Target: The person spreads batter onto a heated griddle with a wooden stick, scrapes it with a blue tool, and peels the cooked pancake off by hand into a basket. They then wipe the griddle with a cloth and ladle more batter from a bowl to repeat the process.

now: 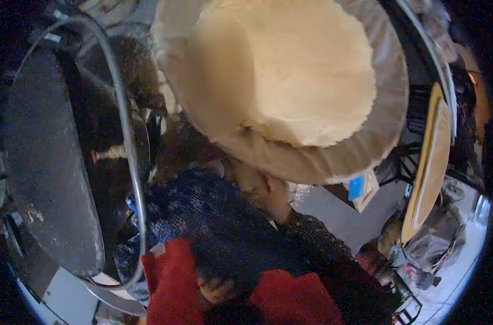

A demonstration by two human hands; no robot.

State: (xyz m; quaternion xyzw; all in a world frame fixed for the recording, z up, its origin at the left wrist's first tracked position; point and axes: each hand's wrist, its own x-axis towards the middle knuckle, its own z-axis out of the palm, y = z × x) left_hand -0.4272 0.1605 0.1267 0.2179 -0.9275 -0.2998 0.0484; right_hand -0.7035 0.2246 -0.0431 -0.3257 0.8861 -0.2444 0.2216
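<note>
Dim, cluttered cooking corner, with a dark griddle (pixel 46 162) at left. The right hand (pixel 268 192) clasps the near underside of a raised round pad (pixel 390 108), seemingly to keep the flatbread (pixel 290 70) spread flat on it. Its fingers are hidden beneath. The left hand is lost among dark sleeves (pixel 230 238), so its grip is unclear.

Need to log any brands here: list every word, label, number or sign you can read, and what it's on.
No text can be read.
Blue-and-white packet: any print is too blurred to read.
Round dough sheet, cushion under it, dark griddle: no text shows.
</note>
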